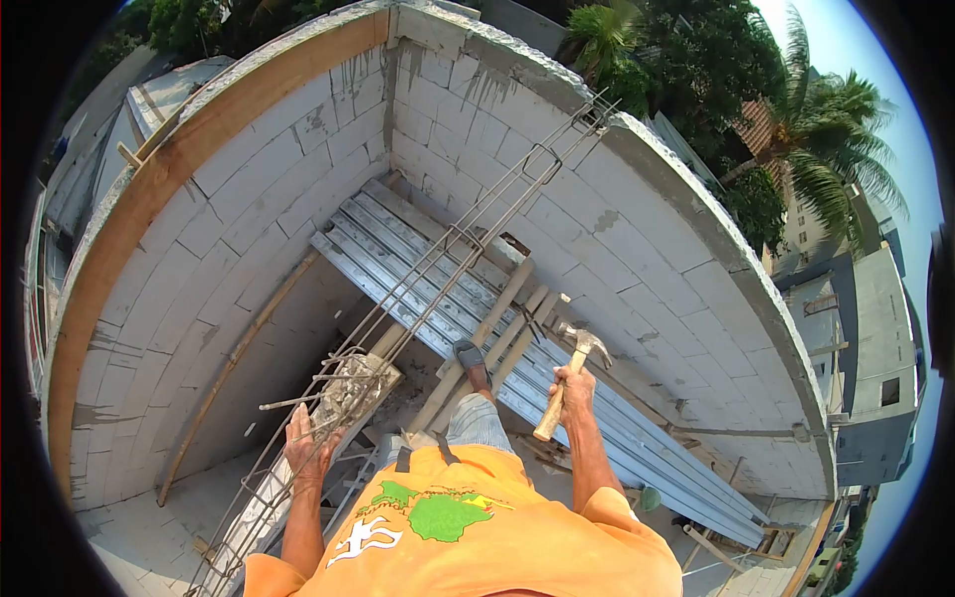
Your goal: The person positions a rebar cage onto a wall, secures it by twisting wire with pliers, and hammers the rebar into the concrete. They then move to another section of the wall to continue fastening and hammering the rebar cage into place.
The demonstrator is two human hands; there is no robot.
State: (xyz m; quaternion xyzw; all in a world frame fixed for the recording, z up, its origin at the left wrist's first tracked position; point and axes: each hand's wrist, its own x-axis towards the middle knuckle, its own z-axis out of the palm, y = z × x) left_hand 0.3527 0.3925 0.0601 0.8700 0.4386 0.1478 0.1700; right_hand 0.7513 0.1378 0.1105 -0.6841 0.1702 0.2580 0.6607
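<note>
My right hand (pixel 574 390) is wrapped round the wooden handle of a claw hammer (pixel 581 350), its metal head up and away from me. At the left, my left hand (pixel 306 444) rests against the rebar beside a rough concrete column top (pixel 350 390), fingers mostly stretched out. Bent bar ends stick out around that concrete. A long rebar cage (pixel 468 237) runs from there up to the far wall's top. Part of the left palm is hidden by the bars.
One sandalled foot (pixel 472 360) stands on wooden beams (pixel 497 313). Ribbed metal decking sheets (pixel 617 423) stretch diagonally beneath. Light block walls (pixel 288 189) enclose the space, with a timber board (pixel 129 214) along the left top. A deep drop (pixel 264 398) lies at the left.
</note>
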